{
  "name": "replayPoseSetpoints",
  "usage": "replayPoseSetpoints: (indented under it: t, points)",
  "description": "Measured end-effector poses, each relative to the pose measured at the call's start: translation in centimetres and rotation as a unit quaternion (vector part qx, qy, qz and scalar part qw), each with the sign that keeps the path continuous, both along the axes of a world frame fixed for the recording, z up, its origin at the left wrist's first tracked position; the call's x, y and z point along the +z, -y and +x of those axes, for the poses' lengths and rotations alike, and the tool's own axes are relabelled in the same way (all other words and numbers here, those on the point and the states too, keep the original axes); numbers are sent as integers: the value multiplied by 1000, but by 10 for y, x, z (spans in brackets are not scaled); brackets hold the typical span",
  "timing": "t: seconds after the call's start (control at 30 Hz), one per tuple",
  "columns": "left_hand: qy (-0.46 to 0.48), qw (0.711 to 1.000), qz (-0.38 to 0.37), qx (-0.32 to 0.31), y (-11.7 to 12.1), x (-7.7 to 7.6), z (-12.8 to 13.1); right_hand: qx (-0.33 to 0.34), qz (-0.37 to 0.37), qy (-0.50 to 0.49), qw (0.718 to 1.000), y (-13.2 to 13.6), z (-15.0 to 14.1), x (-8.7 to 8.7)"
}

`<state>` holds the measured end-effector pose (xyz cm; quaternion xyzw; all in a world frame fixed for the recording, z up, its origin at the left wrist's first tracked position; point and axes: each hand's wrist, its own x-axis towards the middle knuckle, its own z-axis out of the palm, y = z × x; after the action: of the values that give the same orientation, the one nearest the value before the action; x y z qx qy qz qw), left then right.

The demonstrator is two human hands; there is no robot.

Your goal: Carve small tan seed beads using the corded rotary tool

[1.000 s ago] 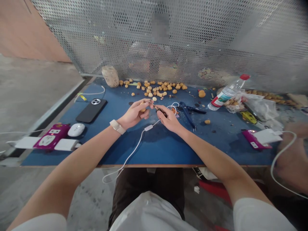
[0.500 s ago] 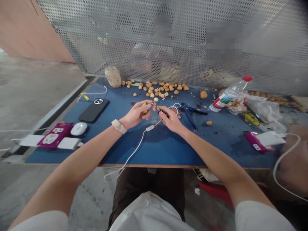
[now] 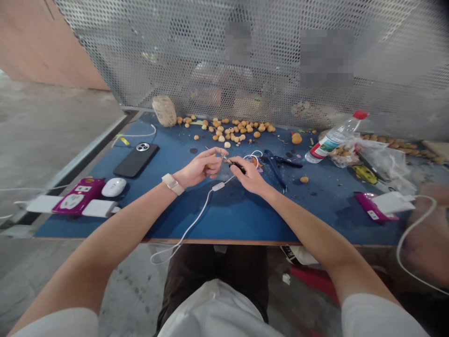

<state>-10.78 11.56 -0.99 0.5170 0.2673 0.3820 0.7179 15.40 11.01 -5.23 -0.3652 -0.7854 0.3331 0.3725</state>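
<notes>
My left hand curls shut on what looks like a small tan bead, my right hand pinches a dark-handled pick at 12 o'clock over the blue surface, and one slip could drive its point into me.

A head-worn view looks forward and down, close above the left hand and right hand.
</notes>
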Motion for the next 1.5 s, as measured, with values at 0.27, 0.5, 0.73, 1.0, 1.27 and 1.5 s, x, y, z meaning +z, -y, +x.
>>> replayPoseSetpoints:
  t: [0.27, 0.5, 0.73, 1.0, 1.27, 1.5]
  points:
    - [-83, 992, 86, 28, -7, 1, -5, -32, 8, -12, 999, -2, 2, -2]
    - [-382, 838, 378, -101, -11, 2, -15, -83, -10, -114, 990, -12, 3, -5]
    - [-512, 781, 331, -136, 5, 16, -1, -61, 8, -145, 987, -13, 1, -5]
    - [-546, 765, 320, -116, 13, 20, 6, -59, 12, -140, 988, -11, 3, -5]
    - [-448, 826, 343, -9, -26, -8, -13, -43, 26, -76, 996, -18, 20, -3]
    - [-356, 865, 331, 124, -30, -25, -8, -40, 34, 33, 998, -24, 66, 3]
